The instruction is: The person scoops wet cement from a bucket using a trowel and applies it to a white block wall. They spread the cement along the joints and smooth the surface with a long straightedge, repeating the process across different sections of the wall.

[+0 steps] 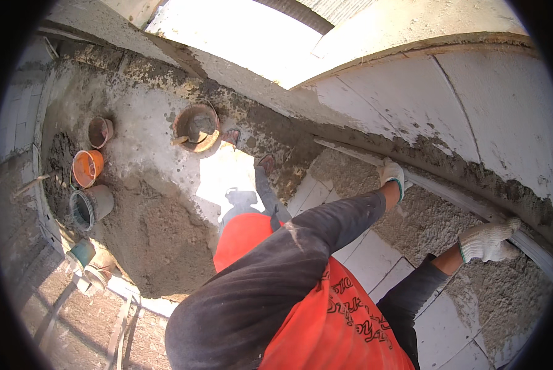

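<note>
A long, pale grey straightedge (452, 190) slants along the wall at the right, lying against a band of wet mortar. My left hand (394, 175), in a white knitted glove, is closed around it partway along. Farther right, my right hand (487, 241), gloved the same way, grips it near its near end with the fingers over its edge. Both arms reach to the right in dark sleeves. The underside of each grip is hidden. Rough grey mortar (406, 231) coats the wall surface below the straightedge, with pale block joints beside it.
A round mortar pan (187, 131) with a wooden-handled tool stands near my feet (266, 163). At the left are a reddish bucket (95, 132), an orange bucket (81, 168), a grey bucket (104, 200) and a mound of mortar (153, 237). White block wall (449, 92) rises above the straightedge.
</note>
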`<action>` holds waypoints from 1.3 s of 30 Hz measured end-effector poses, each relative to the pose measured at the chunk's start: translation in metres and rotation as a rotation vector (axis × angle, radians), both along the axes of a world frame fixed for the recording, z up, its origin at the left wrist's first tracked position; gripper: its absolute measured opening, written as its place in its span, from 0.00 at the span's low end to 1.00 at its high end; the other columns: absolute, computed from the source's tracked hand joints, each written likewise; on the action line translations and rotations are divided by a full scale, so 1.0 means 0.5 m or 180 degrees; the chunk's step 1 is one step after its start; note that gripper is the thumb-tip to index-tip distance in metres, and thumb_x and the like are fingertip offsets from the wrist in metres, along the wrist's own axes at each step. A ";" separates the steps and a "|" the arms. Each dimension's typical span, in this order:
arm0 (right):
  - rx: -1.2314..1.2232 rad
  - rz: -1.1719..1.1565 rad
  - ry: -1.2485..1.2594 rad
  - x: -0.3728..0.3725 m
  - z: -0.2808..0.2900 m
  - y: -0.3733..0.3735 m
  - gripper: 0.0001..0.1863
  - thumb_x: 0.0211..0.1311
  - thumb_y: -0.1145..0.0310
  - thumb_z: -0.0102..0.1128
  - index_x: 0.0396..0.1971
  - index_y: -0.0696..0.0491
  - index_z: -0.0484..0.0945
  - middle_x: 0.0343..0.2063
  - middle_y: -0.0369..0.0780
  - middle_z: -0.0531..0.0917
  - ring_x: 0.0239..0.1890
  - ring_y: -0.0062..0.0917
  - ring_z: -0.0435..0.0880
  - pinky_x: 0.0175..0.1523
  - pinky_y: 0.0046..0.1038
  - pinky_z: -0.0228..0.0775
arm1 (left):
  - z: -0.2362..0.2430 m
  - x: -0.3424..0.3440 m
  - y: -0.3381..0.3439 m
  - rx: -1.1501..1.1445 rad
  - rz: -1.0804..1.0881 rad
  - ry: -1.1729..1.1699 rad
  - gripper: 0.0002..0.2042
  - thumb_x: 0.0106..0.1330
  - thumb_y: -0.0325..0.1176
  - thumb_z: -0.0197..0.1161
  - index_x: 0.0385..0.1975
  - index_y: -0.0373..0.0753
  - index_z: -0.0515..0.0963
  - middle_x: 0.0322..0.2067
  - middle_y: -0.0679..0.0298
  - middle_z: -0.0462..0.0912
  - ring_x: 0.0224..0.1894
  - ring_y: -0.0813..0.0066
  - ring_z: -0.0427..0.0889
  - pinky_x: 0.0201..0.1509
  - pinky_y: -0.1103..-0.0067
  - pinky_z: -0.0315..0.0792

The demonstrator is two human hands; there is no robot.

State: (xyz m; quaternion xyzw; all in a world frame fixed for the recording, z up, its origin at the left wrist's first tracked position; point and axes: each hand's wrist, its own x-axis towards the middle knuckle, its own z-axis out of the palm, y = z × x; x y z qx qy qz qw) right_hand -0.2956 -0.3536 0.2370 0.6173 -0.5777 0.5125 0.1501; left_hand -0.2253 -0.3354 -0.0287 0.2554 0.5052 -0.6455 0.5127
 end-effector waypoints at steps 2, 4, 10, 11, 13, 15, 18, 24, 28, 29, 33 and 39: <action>0.0113 -0.0157 0.0036 0.011 0.001 0.004 0.46 0.74 0.40 0.56 0.65 0.74 0.60 0.52 0.66 0.74 0.51 0.44 0.87 0.39 0.40 0.86 | -0.028 0.000 -0.001 0.0008 -0.0014 -0.0065 0.30 0.81 0.55 0.41 0.77 0.47 0.55 0.71 0.52 0.65 0.63 0.52 0.77 0.58 0.60 0.84; -0.0074 -0.0163 0.0253 0.025 -0.044 -0.007 0.51 0.71 0.36 0.55 0.64 0.76 0.59 0.51 0.68 0.75 0.51 0.51 0.87 0.41 0.44 0.86 | -0.086 0.016 0.004 -0.0057 -0.0021 -0.0069 0.30 0.81 0.55 0.42 0.77 0.48 0.56 0.70 0.52 0.66 0.63 0.52 0.77 0.58 0.61 0.83; 0.0069 -0.0589 0.0342 0.074 -0.032 0.014 0.51 0.71 0.36 0.56 0.63 0.77 0.60 0.53 0.68 0.75 0.53 0.54 0.86 0.48 0.42 0.85 | -0.071 0.020 -0.010 -0.0031 0.0043 -0.0051 0.29 0.81 0.54 0.43 0.77 0.49 0.57 0.70 0.54 0.67 0.62 0.53 0.77 0.59 0.62 0.82; 0.0043 -0.0137 -0.0015 0.064 -0.015 0.008 0.49 0.72 0.40 0.57 0.63 0.77 0.60 0.55 0.66 0.76 0.54 0.51 0.86 0.50 0.40 0.85 | -0.051 0.014 -0.011 0.0020 0.0030 -0.0053 0.29 0.81 0.54 0.43 0.77 0.49 0.57 0.70 0.54 0.68 0.62 0.53 0.77 0.59 0.62 0.82; 0.0068 0.0177 -0.0270 0.003 -0.019 -0.014 0.47 0.73 0.42 0.58 0.64 0.77 0.60 0.57 0.65 0.75 0.55 0.48 0.86 0.53 0.36 0.85 | -0.032 0.000 -0.004 0.0067 -0.0051 -0.0053 0.29 0.81 0.53 0.43 0.77 0.49 0.57 0.69 0.54 0.68 0.62 0.54 0.77 0.59 0.62 0.82; 0.0062 0.0030 -0.0172 -0.017 -0.058 -0.003 0.48 0.72 0.42 0.60 0.65 0.77 0.58 0.57 0.67 0.73 0.57 0.49 0.84 0.52 0.38 0.85 | -0.048 -0.001 0.009 0.0047 -0.0244 -0.0069 0.29 0.81 0.53 0.44 0.77 0.50 0.57 0.69 0.54 0.69 0.62 0.54 0.77 0.59 0.62 0.81; 0.0137 -0.0436 0.0408 0.071 -0.089 0.024 0.49 0.71 0.44 0.62 0.66 0.76 0.56 0.57 0.68 0.72 0.56 0.50 0.84 0.48 0.40 0.87 | -0.163 0.013 -0.019 -0.0167 -0.0109 -0.0062 0.29 0.81 0.53 0.44 0.78 0.52 0.56 0.70 0.56 0.67 0.62 0.54 0.76 0.59 0.62 0.80; 0.0197 0.0062 -0.0025 0.056 -0.018 0.041 0.49 0.72 0.42 0.58 0.68 0.74 0.56 0.58 0.68 0.71 0.57 0.50 0.83 0.48 0.40 0.88 | -0.087 -0.047 -0.019 0.0033 0.0066 0.0017 0.31 0.81 0.56 0.44 0.80 0.56 0.49 0.75 0.57 0.57 0.70 0.51 0.65 0.67 0.55 0.69; -0.0003 -0.0127 0.0156 0.085 -0.040 0.028 0.44 0.75 0.43 0.53 0.65 0.73 0.59 0.54 0.64 0.75 0.54 0.48 0.85 0.49 0.43 0.87 | -0.148 -0.052 -0.047 -0.0115 0.0456 0.0185 0.33 0.81 0.57 0.43 0.81 0.58 0.45 0.79 0.59 0.51 0.76 0.50 0.58 0.73 0.51 0.62; 0.0034 -0.0471 0.0499 0.093 -0.049 0.031 0.45 0.75 0.42 0.54 0.65 0.73 0.59 0.53 0.64 0.75 0.53 0.48 0.85 0.48 0.43 0.87 | -0.185 -0.063 -0.063 -0.0189 0.0671 0.0260 0.33 0.81 0.58 0.43 0.81 0.59 0.44 0.80 0.59 0.49 0.77 0.49 0.56 0.74 0.50 0.60; -0.0036 -0.0245 0.0341 0.031 -0.039 0.022 0.46 0.69 0.45 0.64 0.64 0.75 0.60 0.50 0.63 0.77 0.51 0.49 0.86 0.43 0.41 0.86 | -0.126 -0.087 -0.046 -0.0072 0.0866 0.0496 0.32 0.82 0.57 0.42 0.81 0.62 0.43 0.81 0.61 0.48 0.79 0.48 0.53 0.74 0.47 0.59; 0.0082 -0.0357 -0.0062 0.053 -0.039 0.044 0.50 0.67 0.45 0.67 0.66 0.75 0.57 0.53 0.67 0.76 0.53 0.47 0.85 0.48 0.40 0.86 | -0.087 -0.031 -0.007 0.0029 -0.0415 -0.0289 0.33 0.81 0.59 0.39 0.80 0.51 0.50 0.70 0.53 0.68 0.57 0.54 0.80 0.53 0.60 0.84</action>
